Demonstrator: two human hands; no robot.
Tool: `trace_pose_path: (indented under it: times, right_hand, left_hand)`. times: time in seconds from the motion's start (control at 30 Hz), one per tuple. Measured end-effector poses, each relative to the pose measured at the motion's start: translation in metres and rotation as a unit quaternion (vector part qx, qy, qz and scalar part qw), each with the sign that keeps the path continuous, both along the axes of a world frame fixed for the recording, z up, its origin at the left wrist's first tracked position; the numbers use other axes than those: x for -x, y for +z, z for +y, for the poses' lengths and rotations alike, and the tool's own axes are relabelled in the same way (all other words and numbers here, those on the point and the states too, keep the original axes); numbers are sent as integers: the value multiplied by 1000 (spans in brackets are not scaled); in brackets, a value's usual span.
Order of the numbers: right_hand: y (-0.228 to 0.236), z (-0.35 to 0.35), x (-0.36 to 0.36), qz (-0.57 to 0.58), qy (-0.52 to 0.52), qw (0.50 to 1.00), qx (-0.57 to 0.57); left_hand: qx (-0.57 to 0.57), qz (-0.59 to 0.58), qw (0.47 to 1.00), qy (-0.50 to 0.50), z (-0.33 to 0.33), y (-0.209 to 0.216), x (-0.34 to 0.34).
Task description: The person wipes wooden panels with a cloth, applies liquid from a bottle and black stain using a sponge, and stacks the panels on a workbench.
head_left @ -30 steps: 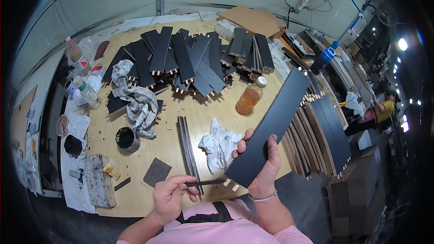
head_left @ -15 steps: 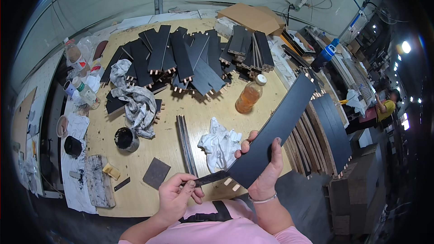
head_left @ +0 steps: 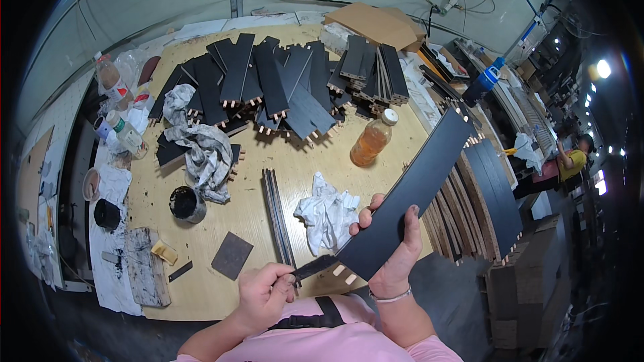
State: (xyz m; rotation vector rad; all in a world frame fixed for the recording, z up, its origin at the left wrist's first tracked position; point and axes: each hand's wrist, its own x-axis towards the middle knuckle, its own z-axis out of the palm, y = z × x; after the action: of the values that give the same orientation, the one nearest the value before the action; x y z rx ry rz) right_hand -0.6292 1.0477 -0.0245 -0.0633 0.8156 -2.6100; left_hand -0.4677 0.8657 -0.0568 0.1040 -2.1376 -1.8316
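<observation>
My right hand (head_left: 397, 259) grips a long black wooden board (head_left: 409, 194), thumb on its face and fingertips around the far edge. The board is tilted, with pale dowels sticking out of its lower end. My left hand (head_left: 267, 293) is closed on a narrow black-stained flat tool (head_left: 315, 267), whose exact kind I cannot make out. The tool's tip meets the board's lower left corner. Just beyond lie a crumpled white cloth (head_left: 327, 213) and some thin dark strips (head_left: 278, 218).
Many doweled black boards (head_left: 265, 84) are piled at the back; others (head_left: 493, 194) stack at right. A bottle of amber liquid (head_left: 373, 139), a cup of black paint (head_left: 187, 205), a stained rag (head_left: 208, 161) and a dark square sheet (head_left: 232, 255) sit on the table. A person (head_left: 571, 161) is at far right.
My left hand has turned slightly and its fingers have curled more tightly round the tool. The board and my right hand have barely moved.
</observation>
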Motion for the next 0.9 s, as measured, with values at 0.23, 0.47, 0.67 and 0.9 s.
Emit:
trace_pose_path:
  times: [0.23,0.47,0.67,0.9]
  right_hand:
    - [-3,-1,1,-17,6,1000,19]
    - [-10,1,4,-62,15,997,52]
    - [-12,1,6,-84,10,995,55]
    - [-14,0,7,-96,3,995,41]
  left_hand:
    - [58,29,998,14,1,3,4]
    - [59,49,997,31,3,2,9]
    - [63,43,997,32,2,0,11]
    - [61,32,996,54,2,3,13]
